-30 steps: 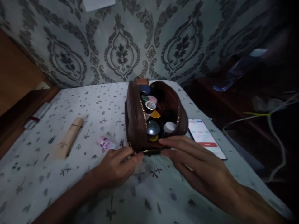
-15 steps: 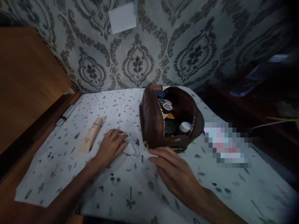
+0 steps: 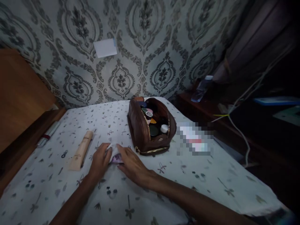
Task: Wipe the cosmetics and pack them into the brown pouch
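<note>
My left hand [image 3: 100,159] and my right hand [image 3: 132,164] are close together on the bed, both closed on a small, soft white-and-purple packet [image 3: 116,157]. My fingers cover much of it, so its exact kind does not show. Just behind my right hand stands a brown toiletry bag [image 3: 140,132], its zipped top gaping. Inside are a jar with a white lid [image 3: 164,128] and several other bottles and caps. To the left of my left hand lies a beige squeeze tube [image 3: 81,151].
A patterned sheet [image 3: 128,193] covers the bed. Left is a wooden panel [image 3: 23,93]; a pale object with a dark red band [image 3: 45,136] lies by that edge. A blurred-out item [image 3: 195,139] is right of the bag. Beyond stand a clear bottle [image 3: 201,90] and white cables [image 3: 243,134].
My right hand has moved left from the front of the bag to the packet beside my left hand. The view has shifted, showing more of the right side.
</note>
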The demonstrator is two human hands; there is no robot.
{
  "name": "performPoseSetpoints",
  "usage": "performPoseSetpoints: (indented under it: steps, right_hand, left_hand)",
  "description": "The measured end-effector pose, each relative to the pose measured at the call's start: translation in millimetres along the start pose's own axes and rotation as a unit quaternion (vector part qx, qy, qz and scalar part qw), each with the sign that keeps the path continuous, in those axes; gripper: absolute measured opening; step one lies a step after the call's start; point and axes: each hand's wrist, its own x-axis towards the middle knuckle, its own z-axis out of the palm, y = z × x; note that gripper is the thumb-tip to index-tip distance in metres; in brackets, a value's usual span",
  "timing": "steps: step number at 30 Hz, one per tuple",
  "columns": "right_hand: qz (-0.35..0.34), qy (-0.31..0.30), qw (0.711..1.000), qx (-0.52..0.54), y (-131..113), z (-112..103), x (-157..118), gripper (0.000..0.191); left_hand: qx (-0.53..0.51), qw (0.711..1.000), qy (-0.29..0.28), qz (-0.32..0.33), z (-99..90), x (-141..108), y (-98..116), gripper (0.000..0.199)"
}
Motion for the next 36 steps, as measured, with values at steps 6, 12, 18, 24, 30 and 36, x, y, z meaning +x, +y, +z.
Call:
performPoseSetpoints:
  steps: [6,12,18,24,30,36]
  right_hand:
    - [0.014,0.049,0.995,0.084,7,12,5,0.087]
    - [0.009,0.082,0.977,0.197,3,10,6,0.066]
    - [-0.024,0.148,0.949,0.278,12,20,9,0.055]
    - [-0.01,0.221,0.921,0.321,14,19,8,0.062]
    - [0.03,0.24,0.912,0.331,15,11,6,0.052]
    - [0.038,0.256,0.905,0.337,7,4,3,0.062]
  left_hand:
    - [-0.175,0.971,0.056,-0.152,-0.6,4,7,0.028]
    - [-0.26,0.955,0.038,-0.139,1.9,4,15,0.043]
    - [-0.289,0.955,-0.008,-0.067,4.9,-3,24,0.062]
    - [-0.195,0.977,-0.091,0.014,-0.3,-5,30,0.058]
    - [-0.233,0.962,-0.138,-0.014,-8.1,-4,32,0.051]
    - [-0.21,0.966,-0.142,-0.052,-4.0,-8,33,0.035]
